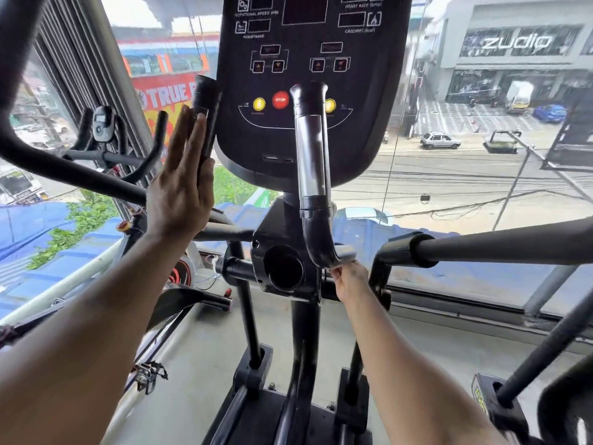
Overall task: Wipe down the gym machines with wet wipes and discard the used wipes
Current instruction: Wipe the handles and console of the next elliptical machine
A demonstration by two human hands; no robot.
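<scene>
I stand at a black elliptical machine with its console (308, 75) straight ahead. My left hand (183, 187) lies flat with straight fingers against the left inner handle (205, 101), which stands upright beside the console. The right inner handle (313, 162) has a shiny silver sensor strip and curves down to a bend. At that bend my right hand (349, 281) pinches a pale wet wipe (346, 252) against the underside of the handle. Most of the wipe is hidden by the handle and my fingers.
Long moving arm bars (497, 244) reach out to the right, and another one (73, 168) runs to the left. A spin bike (106, 130) stands at the left by the glass wall. The machine's post (305, 342) and pedal rails run down below. A street shows through the window.
</scene>
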